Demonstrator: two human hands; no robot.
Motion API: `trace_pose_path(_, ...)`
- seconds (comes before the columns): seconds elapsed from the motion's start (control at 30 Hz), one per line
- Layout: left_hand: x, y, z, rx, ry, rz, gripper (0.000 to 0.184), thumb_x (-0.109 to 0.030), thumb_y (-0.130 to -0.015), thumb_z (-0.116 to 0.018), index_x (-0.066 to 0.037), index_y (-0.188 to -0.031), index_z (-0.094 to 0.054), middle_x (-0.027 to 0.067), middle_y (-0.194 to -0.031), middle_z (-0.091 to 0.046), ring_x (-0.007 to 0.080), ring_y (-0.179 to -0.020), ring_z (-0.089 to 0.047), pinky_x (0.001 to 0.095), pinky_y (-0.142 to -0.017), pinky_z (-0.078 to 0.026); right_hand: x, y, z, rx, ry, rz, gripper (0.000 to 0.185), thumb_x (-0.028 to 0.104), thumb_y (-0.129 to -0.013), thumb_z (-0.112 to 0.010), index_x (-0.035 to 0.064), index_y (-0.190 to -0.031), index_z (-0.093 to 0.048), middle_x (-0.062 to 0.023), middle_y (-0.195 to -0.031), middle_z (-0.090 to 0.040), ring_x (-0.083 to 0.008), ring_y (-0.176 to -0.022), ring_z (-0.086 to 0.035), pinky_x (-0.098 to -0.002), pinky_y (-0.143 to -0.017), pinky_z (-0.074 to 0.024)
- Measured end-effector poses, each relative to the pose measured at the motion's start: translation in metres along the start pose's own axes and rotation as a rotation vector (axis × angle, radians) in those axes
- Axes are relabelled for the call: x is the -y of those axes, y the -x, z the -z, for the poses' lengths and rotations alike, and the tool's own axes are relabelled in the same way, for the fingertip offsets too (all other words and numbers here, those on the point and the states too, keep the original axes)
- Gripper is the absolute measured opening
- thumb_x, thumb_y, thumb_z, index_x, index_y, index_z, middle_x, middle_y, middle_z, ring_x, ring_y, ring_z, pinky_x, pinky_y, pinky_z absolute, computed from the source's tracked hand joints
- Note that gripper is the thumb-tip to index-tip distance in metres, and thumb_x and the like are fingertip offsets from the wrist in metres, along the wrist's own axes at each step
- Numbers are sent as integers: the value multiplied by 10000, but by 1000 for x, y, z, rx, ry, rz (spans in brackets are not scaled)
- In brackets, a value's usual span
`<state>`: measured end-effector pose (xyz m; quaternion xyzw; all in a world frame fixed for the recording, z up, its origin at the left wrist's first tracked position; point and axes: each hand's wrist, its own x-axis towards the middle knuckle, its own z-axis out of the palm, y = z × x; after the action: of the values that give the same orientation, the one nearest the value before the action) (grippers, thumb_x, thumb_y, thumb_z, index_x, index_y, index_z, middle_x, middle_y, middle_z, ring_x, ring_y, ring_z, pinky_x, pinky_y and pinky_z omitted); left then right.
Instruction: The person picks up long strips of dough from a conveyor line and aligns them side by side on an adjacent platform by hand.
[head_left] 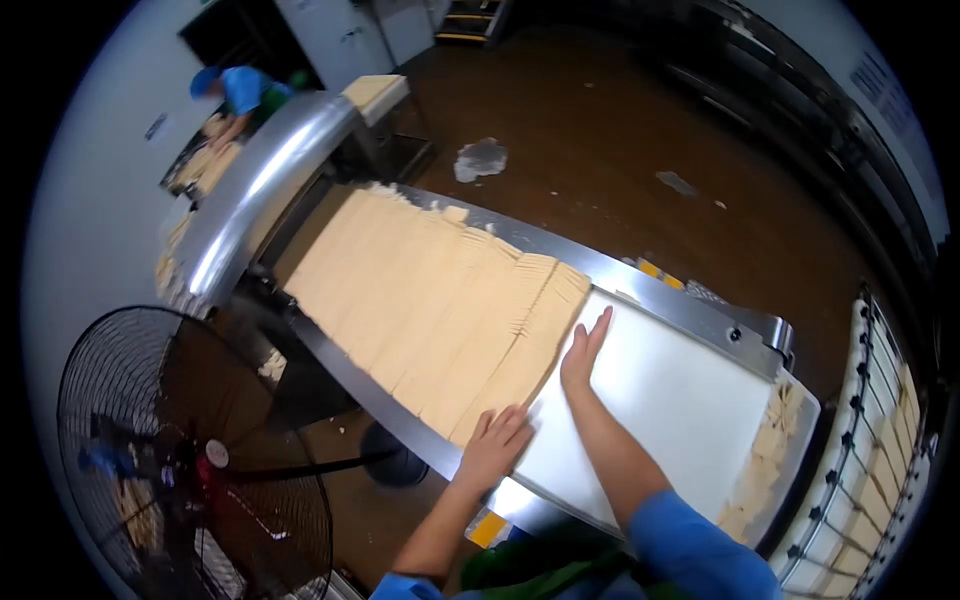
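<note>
A wide sheet of pale dough (430, 300) lies on the conveyor, its near end folded into layers with creases and small tears. My left hand (495, 445) rests its outstretched fingers on the near left corner of the dough. Upright on its edge, my right hand (585, 352) is beside the folded end at the far right corner, fingers straight and thumb side up. Whether its palm touches the dough I cannot tell. Between my forearms and beyond shows the white belt (660, 390).
Dough scraps (775, 455) lie in a tray at the belt's right end. A wire rack (850, 450) stands right, a large fan (200, 450) lower left. A curved metal cover (270, 190) spans the conveyor's far end. Behind it, a co-worker (245, 95) handles dough.
</note>
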<state>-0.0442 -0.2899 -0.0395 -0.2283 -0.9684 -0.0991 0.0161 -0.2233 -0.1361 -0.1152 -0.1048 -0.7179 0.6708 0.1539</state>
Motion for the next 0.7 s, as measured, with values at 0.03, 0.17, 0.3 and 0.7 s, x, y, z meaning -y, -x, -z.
trace_pose_path(0.03, -8, 4, 7, -36, 76, 46, 440, -176, -816, -614, -86, -1240, -537, 111, -1378, -423, 348, -1255, -402, 464, -1006, -370, 0, 9, 3, -63, -5, -26, 680, 122, -912, -418, -26, -1474, -64, -207, -1550, -51, -329, -1435, -63, -394, -1160, -57)
trace_pose_path(0.17, -36, 23, 19, -174, 232, 488, 609, -185, -762, -706, -33, -1294, -453, 251, -1331, -410, 422, -1191, -416, 469, -988, -373, 30, 28, -30, 216, 469, 9, 741, 231, -891, -517, -19, -1461, -115, -284, -1518, -44, -471, -1396, -58, -478, -1148, -107)
trace_pose_path(0.3, -41, 29, 12, -107, 291, 830, 828, -236, -726, -757, 42, -1367, -314, 363, -1287, -345, 487, -1135, -413, 480, -1000, -351, 60, -1, -22, 78, 949, 10, 742, 373, -890, -525, 51, -1468, -189, -271, -1515, -88, -474, -1368, -174, -473, -1109, -238)
trace_pose_path(0.7, -50, 5, 2, -108, 543, 796, 830, -185, -675, -783, 20, -1328, -314, 330, -1272, -310, 482, -1130, -402, 452, -971, -382, 93, -39, 15, 409, 1162, -232, 638, 500, -844, -533, 187, -1369, -355, -174, -1460, -219, -399, -1135, -482, -455, -938, -419)
